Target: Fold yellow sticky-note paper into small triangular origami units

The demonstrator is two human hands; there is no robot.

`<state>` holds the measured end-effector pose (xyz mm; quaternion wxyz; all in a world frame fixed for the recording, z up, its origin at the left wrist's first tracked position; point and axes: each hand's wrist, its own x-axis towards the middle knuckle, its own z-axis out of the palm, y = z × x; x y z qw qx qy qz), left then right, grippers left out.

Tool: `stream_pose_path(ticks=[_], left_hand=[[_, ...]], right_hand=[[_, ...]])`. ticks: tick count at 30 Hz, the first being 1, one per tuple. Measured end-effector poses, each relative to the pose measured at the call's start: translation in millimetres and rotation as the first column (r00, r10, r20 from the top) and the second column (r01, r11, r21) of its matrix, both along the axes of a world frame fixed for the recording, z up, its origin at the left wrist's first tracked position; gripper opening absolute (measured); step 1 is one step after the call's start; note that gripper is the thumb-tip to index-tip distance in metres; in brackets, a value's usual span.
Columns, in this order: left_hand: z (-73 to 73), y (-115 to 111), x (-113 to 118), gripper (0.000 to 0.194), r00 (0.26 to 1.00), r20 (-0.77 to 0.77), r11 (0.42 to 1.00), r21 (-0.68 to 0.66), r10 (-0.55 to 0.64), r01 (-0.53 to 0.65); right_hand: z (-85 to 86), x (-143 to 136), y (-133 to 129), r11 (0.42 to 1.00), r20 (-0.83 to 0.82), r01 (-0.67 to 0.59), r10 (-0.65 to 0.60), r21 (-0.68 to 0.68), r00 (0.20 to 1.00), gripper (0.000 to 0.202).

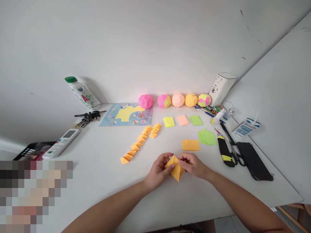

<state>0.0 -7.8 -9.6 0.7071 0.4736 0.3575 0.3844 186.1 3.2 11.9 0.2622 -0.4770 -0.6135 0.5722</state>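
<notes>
A folded orange paper [178, 173] is held between my two hands near the front of the white table. My left hand [160, 170] pinches its left side, thumb on top. My right hand [193, 164] grips its upper right side with bent fingers. Just beyond lie flat orange sheets [190, 145], with green sheets [207, 137] to their right. A slanting row of small folded orange pieces [137, 144] runs to the left of my hands, and a shorter row [155, 130] lies beside its far end.
Yellow [169, 122], pink [183, 120] and green [196, 120] pads lie farther back, before several paper balls [178, 100]. A cutter [225, 150], scissors [236, 157] and phone [255, 160] are right. A remote [62, 143], keys [88, 118] and bottle [84, 94] stand or lie left.
</notes>
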Motion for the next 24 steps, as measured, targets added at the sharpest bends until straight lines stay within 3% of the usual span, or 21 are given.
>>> stream_pose_path(ticks=[5, 11, 17, 21, 24], left_hand=[[-6.7, -1, -1, 0.034, 0.999, -0.025, 0.976, 0.216, -0.022, 0.027], [-7.6, 1, -4, 0.031, 0.988, -0.151, 0.887, 0.452, -0.023, 0.090], [-4.1, 1, -3, 0.035, 0.990, -0.142, 0.914, 0.402, 0.005, 0.053], [-3.7, 2, -2, 0.038, 0.998, -0.066, 0.949, 0.313, -0.010, 0.030], [-3.6, 2, -2, 0.036, 0.995, -0.103, 0.956, 0.292, 0.006, 0.024]], right_hand=[[-2.7, 0, 0, 1.000, -0.010, 0.002, -0.003, -0.017, 1.000, 0.022], [-1.5, 0, -1, 1.000, -0.015, 0.003, -0.003, -0.012, 1.000, 0.022], [3.5, 3, 2, 0.999, -0.055, -0.030, 0.031, 0.010, 0.998, 0.023], [9.2, 3, 3, 0.990, -0.020, -0.038, 0.041, 0.133, 0.999, 0.018], [11.6, 2, 3, 0.975, -0.008, -0.012, 0.015, 0.223, 1.000, 0.018]])
